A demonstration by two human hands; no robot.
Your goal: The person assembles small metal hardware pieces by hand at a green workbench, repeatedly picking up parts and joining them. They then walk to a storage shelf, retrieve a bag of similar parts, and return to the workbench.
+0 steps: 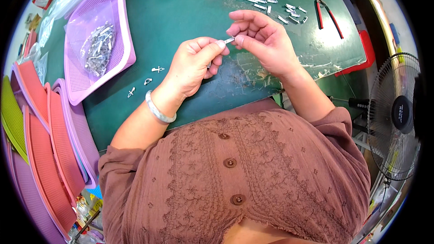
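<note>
A small, narrow silver metal piece [229, 40] sits between my hands over the near part of the green table. My left hand [192, 61] pinches one end between thumb and fingers, and a bracelet circles that wrist. At the other end, the thumb and fingertip of my right hand [266, 47] close on the tip, its other fingers loosely curled. Fingers hide part of the piece. Left of my left wrist lie a few loose metal parts: a cross-shaped one [158, 69], a ring-like one [148, 81] and another small one [131, 92].
Several similar metal pieces [269, 0] are scattered at the far right, beside red-handled pliers [327, 13]. A purple basket [74, 83] at left holds a clear bag of metal parts [98, 49]. Stacked coloured baskets [43, 153] stand lower left; a fan [395, 115] stands at right.
</note>
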